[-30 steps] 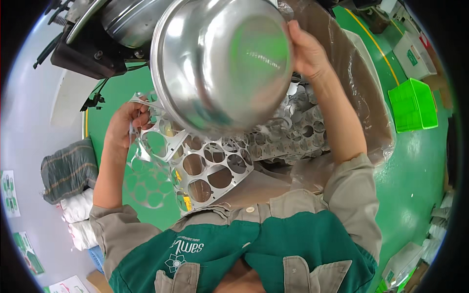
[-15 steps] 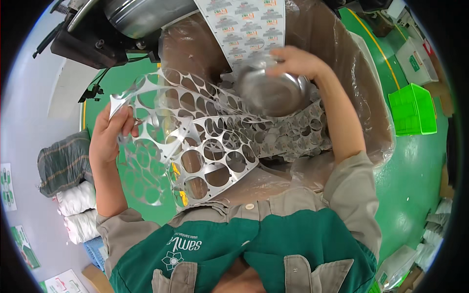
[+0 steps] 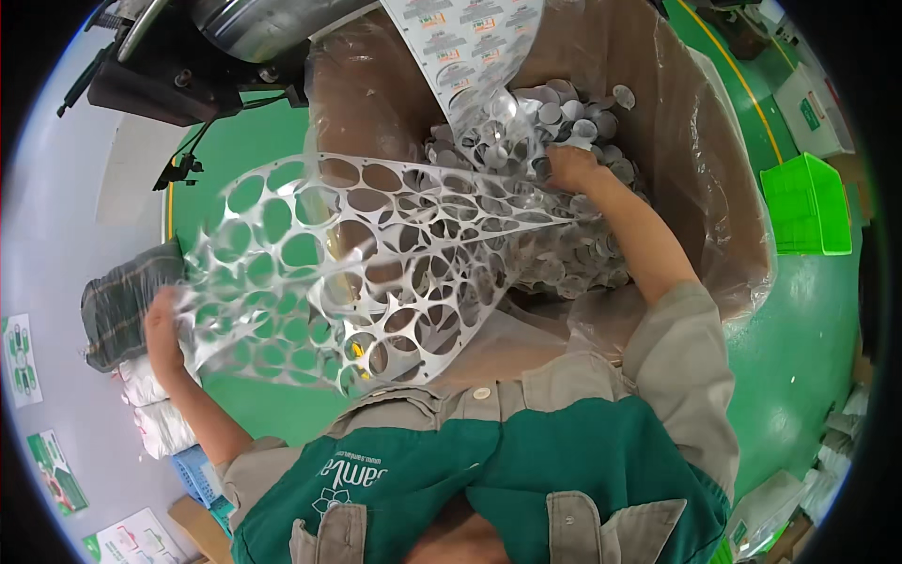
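Observation:
A long silvery foil web (image 3: pixel 376 254), punched with rows of round holes, stretches across the bin's left side. Its left end is gathered in my left hand (image 3: pixel 164 329), which is closed on it and slightly blurred. My right hand (image 3: pixel 571 169) reaches down into the bin with its fingers curled; what they grip is hidden. Beside those fingers is a shiny, curved, blurred surface (image 3: pixel 507 127), and I cannot tell whether it is the metal bowl. Many loose silver discs (image 3: pixel 573 113) lie around the hand. A printed foil strip (image 3: pixel 470 42) hangs down from above.
A large bin lined with clear plastic (image 3: pixel 676 169) surrounds the discs. Machine parts with a metal roller (image 3: pixel 268 23) stand at the upper left. A bright green crate (image 3: pixel 806 205) sits on the floor at the right. Wrapped bundles (image 3: pixel 132 305) lie at the left.
My left hand has moved left and down, drawing the web wider. My right hand has dropped lower into the bin; the metal bowl it had is no longer clearly visible, and loose discs now show.

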Motion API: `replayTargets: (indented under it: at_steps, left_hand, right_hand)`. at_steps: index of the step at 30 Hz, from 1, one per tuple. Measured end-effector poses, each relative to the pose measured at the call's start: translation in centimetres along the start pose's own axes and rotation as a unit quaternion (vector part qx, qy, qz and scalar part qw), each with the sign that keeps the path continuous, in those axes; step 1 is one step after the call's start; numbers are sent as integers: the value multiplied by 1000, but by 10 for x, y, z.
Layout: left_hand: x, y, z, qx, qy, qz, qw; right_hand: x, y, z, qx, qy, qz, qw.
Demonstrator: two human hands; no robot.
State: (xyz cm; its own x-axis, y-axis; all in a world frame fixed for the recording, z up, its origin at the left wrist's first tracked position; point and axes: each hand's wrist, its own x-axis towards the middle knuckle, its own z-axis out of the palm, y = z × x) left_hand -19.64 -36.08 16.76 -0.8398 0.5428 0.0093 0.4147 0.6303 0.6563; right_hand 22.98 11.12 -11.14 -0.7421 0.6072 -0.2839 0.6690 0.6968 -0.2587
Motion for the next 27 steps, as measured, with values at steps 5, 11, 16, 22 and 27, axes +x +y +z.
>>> replayTargets:
  at_steps: [5,11,16,22,27]
  left_hand:
    - [-5,94,72,-16,48,174,983]
    - [-69,188,195,282,-239,509,777]
    - [-57,178,176,143,-236,412,868]
    - [-38,160,153,-57,-187,320,927]
    - [-38,132,153,19,-197,323,925]
  right_hand:
    - [3,-22,-24,3,-81,18,997]
    - [-6,-43,-114,191,93,-97,972]
    - [-49,-65,-187,706,19,-264,657]
    - [-13,-27,-70,274,-83,-77,955]
    - [-8,23,18,-101,-105,-8,989]
